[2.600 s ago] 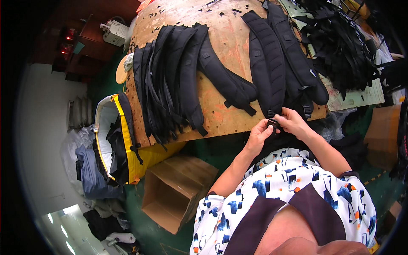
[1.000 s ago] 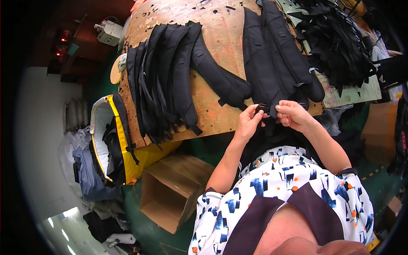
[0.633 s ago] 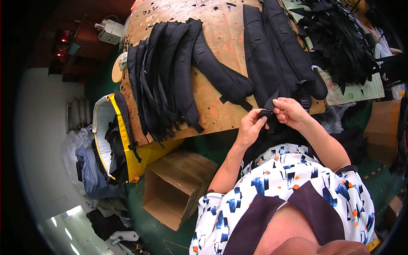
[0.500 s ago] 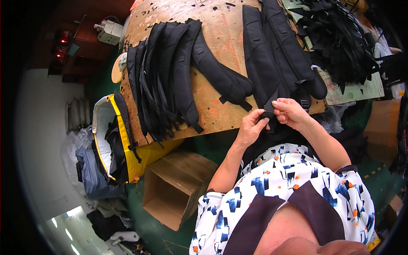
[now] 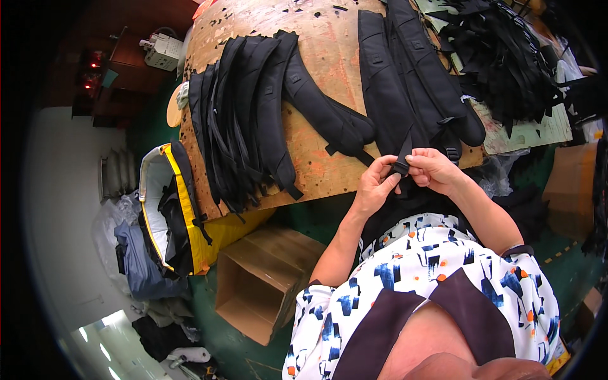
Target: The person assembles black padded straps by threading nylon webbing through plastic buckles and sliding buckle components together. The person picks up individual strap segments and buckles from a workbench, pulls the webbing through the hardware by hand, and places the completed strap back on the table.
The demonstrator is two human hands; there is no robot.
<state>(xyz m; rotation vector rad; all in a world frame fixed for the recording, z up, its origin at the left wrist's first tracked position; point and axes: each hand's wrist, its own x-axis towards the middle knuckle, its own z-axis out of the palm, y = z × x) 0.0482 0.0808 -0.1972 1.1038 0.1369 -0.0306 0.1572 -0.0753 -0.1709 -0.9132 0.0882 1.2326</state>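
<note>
At the table's front edge I hold a small black buckle (image 5: 401, 167) between the thumb and fingers of my left hand (image 5: 376, 187). Black webbing (image 5: 405, 145) runs into it from a padded shoulder strap (image 5: 387, 88) lying on the table. My right hand (image 5: 433, 170) is closed in a pinch on the webbing right beside the buckle; the fingertips partly cover it. A second padded strap (image 5: 425, 63) lies just to the right, with another black buckle (image 5: 452, 154) near its lower end. How the webbing passes through the held buckle is too small to tell.
A row of black padded straps (image 5: 269, 114) covers the left of the wooden table (image 5: 329, 38). Black fabric strips (image 5: 500, 69) are heaped at the far right. Below the table stand an open cardboard box (image 5: 253, 278) and a yellow-edged bag (image 5: 183, 209).
The buckle has turned and come up between my hands, showing more of itself. My right fingers have shifted slightly down the webbing, close to the buckle.
</note>
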